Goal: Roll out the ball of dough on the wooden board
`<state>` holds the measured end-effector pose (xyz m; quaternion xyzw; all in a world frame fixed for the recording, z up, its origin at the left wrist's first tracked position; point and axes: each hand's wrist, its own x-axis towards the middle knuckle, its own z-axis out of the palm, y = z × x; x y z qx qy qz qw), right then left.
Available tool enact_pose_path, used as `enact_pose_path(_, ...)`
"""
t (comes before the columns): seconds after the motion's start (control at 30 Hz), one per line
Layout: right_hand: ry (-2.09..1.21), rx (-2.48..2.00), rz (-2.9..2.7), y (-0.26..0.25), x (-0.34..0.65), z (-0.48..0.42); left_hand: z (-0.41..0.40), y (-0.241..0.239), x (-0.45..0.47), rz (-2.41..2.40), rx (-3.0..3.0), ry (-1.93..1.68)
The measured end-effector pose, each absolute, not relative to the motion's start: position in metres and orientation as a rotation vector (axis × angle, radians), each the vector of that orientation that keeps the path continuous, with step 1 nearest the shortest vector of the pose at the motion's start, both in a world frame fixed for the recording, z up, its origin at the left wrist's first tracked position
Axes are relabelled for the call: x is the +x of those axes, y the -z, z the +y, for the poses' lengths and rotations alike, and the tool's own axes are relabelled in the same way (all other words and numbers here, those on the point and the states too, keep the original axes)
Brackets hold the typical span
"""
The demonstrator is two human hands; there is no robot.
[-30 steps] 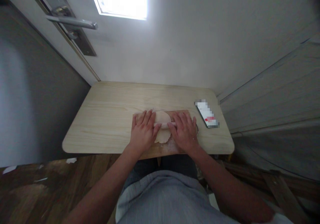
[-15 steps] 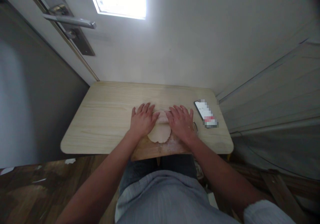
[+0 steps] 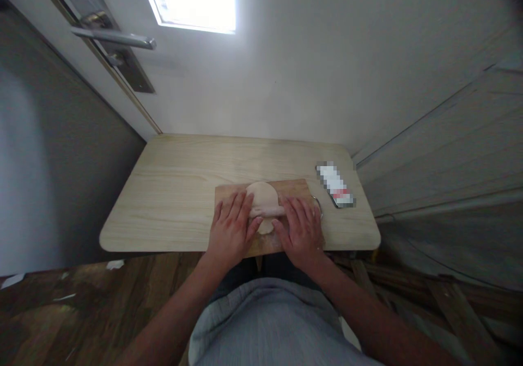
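Observation:
A flat round of pale dough (image 3: 263, 196) lies on a wooden board (image 3: 294, 187) at the table's near edge. Across the dough runs a thin rolling pin (image 3: 267, 211). My left hand (image 3: 231, 230) presses flat on the pin's left end, fingers stretched out. On the pin's right end lies my right hand (image 3: 301, 229), fingers also stretched flat. The pin's ends are hidden under my palms.
The board sits on a light wooden table (image 3: 175, 186) against a white door with a metal handle (image 3: 116, 39). A phone (image 3: 335, 185) lies to the right of the board. Dark wooden floor shows to the left, planks to the right.
Both hands pushed the pin away to the dough's far edge, then drew it back toward me. The pin now lies over the dough's near part, and more dough shows beyond it.

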<state>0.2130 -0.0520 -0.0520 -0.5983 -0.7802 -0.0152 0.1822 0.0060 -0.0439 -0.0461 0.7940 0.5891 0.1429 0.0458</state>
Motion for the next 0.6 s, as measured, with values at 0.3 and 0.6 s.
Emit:
enact_pose_path(0.3,0.059,-1.696,-2.149,0.058,0.212,-0.054,-0.040,0.049,0.005,1.808,2.427,-0.436)
enact_pose_path(0.6,0.019,-1.758,-2.179,0.050,0.206,-0.008,0.007,0.039,0.009,1.854,2.425,-0.435)
